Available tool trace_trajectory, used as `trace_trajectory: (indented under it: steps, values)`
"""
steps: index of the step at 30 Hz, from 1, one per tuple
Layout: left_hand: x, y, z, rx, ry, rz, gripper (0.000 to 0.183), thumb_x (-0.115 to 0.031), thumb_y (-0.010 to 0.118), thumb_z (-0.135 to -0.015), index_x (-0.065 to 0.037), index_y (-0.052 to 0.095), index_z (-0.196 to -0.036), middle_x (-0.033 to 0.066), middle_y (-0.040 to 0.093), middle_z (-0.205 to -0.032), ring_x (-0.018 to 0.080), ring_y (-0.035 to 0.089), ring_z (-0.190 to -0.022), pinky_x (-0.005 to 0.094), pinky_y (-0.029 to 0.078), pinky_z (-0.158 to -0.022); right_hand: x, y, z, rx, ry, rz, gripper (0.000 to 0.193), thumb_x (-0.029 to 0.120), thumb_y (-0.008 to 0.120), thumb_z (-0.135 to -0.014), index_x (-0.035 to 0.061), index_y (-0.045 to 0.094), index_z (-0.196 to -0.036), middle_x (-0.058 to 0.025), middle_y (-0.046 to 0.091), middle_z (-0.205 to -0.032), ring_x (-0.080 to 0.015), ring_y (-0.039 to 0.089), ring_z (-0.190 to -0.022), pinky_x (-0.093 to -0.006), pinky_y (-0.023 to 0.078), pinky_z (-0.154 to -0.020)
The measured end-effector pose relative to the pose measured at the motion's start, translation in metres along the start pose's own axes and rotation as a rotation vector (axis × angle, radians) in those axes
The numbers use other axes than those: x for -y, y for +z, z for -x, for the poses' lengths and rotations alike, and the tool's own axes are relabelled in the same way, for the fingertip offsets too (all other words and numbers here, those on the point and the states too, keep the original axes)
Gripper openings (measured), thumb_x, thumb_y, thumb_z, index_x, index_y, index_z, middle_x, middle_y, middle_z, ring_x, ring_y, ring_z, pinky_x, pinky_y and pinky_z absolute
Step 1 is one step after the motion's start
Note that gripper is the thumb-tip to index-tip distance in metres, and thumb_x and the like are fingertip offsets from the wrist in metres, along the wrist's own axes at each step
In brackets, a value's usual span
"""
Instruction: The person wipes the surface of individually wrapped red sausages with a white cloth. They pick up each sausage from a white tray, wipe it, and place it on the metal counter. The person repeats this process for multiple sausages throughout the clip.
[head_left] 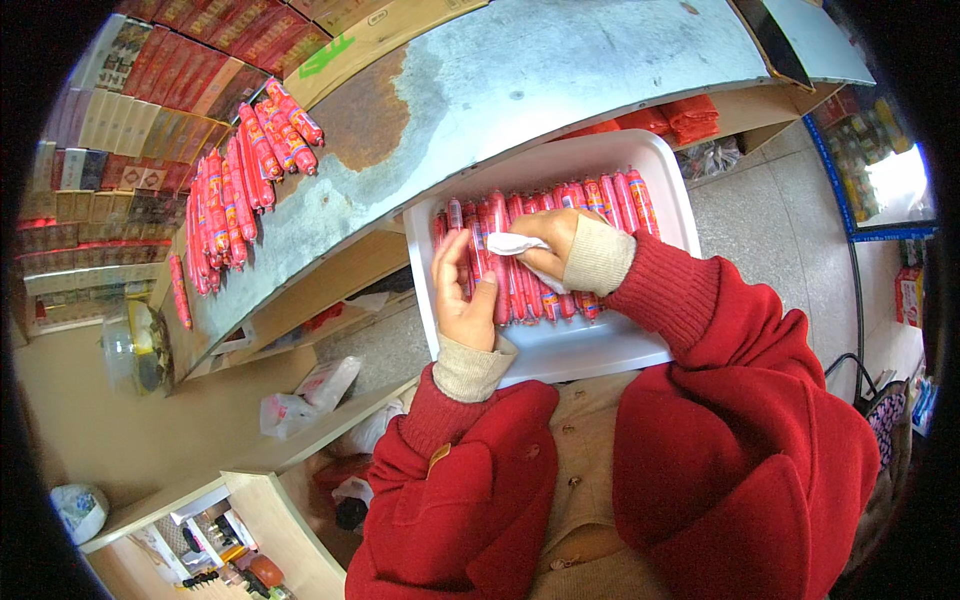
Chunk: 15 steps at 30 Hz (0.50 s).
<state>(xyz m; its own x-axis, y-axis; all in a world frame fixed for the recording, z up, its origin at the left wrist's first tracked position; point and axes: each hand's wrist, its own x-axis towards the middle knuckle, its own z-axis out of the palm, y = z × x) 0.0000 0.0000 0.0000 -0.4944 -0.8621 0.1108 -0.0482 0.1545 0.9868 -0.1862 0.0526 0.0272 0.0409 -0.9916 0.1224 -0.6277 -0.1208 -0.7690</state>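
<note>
A white plastic tub [672, 190] stands in front of me, with red-wrapped sausages [620, 200] lying side by side in it. My right hand [552, 238] reaches over the sausages and pinches a folded white cloth or tissue [515, 243]. Just left of it, my left hand [466, 305] rests over the tub's left end. Its fingers stretch forward and its thumb stands apart, close to the sausages. I cannot make out anything held in it. Both hands partly cover the sausages beneath them.
More red-wrapped sausages [240, 180] lie in a loose row on the worn metal-topped counter [470, 75]. Packed shelves of boxes [170, 70] rise beyond its left side. Red plastic bags [690, 118] sit under the counter. An open drawer [290, 530] is at lower left.
</note>
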Motion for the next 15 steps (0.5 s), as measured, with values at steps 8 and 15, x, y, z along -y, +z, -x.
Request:
trace_trajectory:
  steps: [8,15]
  values:
    - [-0.023,0.003,0.009,0.439,0.297,-0.786,0.048,-0.014,0.069,-0.074,-0.005,0.055,-0.119,0.0161,0.058,-0.109,0.0333,0.055,-0.099,0.042,0.044,-0.087,-0.006,0.0,-0.001,-0.169,0.096,-0.012,0.017,0.017,0.057,-0.086,0.0074,0.059,-0.101,-0.0177,0.063,-0.081,-0.0355,0.064,-0.078,-0.0414,0.05,-0.066]
    - [-0.032,0.008,0.015,0.665,0.13,-0.755,0.055,-0.014,0.072,-0.072,-0.007,0.052,-0.123,0.0171,0.054,-0.103,0.0344,0.055,-0.095,0.0396,0.046,-0.084,-0.02,0.004,-0.007,-0.303,0.043,0.238,0.019,0.016,0.058,-0.082,0.0103,0.058,-0.1,-0.0156,0.059,-0.092,-0.0386,0.061,-0.085,-0.0466,0.049,-0.074]
